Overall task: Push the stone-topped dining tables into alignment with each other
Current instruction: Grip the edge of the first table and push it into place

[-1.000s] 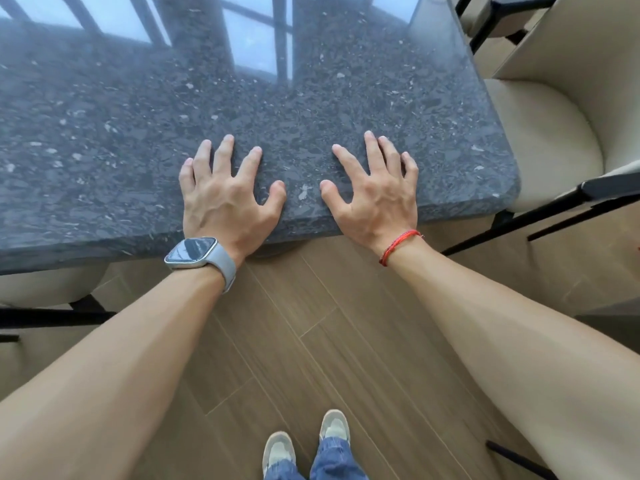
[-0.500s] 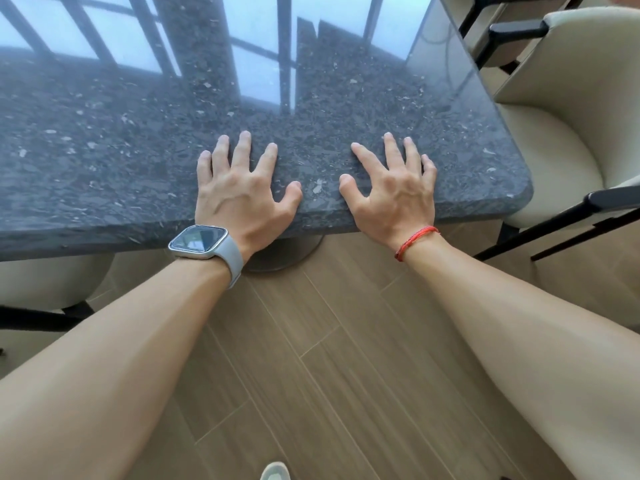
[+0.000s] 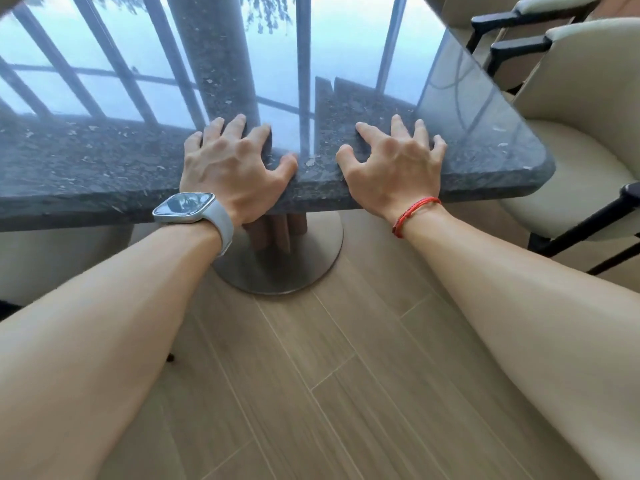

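The dark grey, speckled stone tabletop [image 3: 104, 161] fills your view from nine to two o'clock, its near edge straight ahead of you; it is the only table I count, and the one it must line up with is out of sight. Your left hand [image 3: 232, 164] and right hand [image 3: 391, 164] lie side by side on that edge at twelve o'clock, fingers spread wide and arched, tips pressing the top, gripping nothing; I judge they are placed so to push evenly over the single round metal pedestal base [image 3: 304, 271] below. One cream padded chair [image 3: 571, 168] sits at three o'clock; a second chair [image 3: 554, 3] at one.
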Demonstrator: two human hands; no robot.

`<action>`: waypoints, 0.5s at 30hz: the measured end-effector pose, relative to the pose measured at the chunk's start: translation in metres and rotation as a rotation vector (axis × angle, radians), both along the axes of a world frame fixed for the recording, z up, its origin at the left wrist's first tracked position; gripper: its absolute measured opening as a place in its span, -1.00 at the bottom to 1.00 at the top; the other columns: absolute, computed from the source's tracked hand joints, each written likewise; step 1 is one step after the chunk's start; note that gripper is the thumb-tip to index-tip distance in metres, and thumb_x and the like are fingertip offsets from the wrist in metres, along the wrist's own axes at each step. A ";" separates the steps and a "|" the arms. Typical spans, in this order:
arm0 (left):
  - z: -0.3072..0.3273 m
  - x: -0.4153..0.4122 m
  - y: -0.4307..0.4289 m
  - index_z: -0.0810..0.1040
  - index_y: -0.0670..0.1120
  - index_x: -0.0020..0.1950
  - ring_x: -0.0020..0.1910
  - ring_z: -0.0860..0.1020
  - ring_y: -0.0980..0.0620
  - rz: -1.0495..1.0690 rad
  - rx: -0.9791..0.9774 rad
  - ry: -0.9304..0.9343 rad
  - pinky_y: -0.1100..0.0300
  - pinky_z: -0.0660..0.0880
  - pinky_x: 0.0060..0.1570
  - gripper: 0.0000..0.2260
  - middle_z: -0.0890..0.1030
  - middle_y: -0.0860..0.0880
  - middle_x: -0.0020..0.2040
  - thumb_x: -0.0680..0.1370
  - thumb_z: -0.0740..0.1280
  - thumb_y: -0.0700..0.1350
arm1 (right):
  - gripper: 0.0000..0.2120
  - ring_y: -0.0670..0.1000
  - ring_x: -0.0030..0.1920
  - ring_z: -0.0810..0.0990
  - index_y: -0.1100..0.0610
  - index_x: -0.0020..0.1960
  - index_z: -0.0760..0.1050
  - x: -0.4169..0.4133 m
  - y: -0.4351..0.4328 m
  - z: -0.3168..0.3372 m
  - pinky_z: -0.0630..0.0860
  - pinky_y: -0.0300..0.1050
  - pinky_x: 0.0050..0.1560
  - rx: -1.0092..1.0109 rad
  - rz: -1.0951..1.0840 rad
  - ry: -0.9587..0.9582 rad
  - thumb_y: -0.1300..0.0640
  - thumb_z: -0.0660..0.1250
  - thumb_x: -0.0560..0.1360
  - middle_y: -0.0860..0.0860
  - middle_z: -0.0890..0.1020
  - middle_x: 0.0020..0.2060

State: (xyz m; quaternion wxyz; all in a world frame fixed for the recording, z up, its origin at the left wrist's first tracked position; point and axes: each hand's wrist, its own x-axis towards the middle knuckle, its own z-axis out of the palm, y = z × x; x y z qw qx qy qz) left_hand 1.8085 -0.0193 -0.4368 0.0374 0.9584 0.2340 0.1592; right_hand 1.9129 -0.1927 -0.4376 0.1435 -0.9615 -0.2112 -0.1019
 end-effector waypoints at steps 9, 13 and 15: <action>-0.003 0.002 0.002 0.53 0.01 0.34 0.43 0.41 -0.20 -0.006 -0.001 -0.008 -0.20 0.29 0.42 -0.38 0.53 -0.10 0.39 0.52 0.04 0.37 | -0.47 0.31 0.55 0.21 -0.12 0.36 0.52 0.000 0.000 0.002 0.01 0.40 0.50 -0.017 0.025 0.014 -0.26 0.08 0.50 0.22 0.38 0.51; -0.002 0.002 0.002 0.53 0.01 0.34 0.43 0.41 -0.19 -0.009 -0.007 -0.001 -0.21 0.29 0.41 -0.37 0.52 -0.10 0.41 0.52 0.04 0.38 | -0.46 0.30 0.54 0.22 -0.14 0.39 0.50 -0.002 0.000 0.002 0.02 0.40 0.50 -0.013 0.021 0.014 -0.27 0.08 0.50 0.22 0.38 0.51; -0.002 0.002 0.003 0.53 0.01 0.36 0.46 0.39 -0.19 -0.009 -0.011 -0.003 -0.21 0.27 0.43 -0.37 0.49 -0.10 0.45 0.52 0.05 0.38 | -0.46 0.29 0.55 0.22 -0.15 0.40 0.49 -0.002 0.001 0.002 0.02 0.40 0.50 -0.013 0.022 0.010 -0.27 0.08 0.50 0.21 0.38 0.51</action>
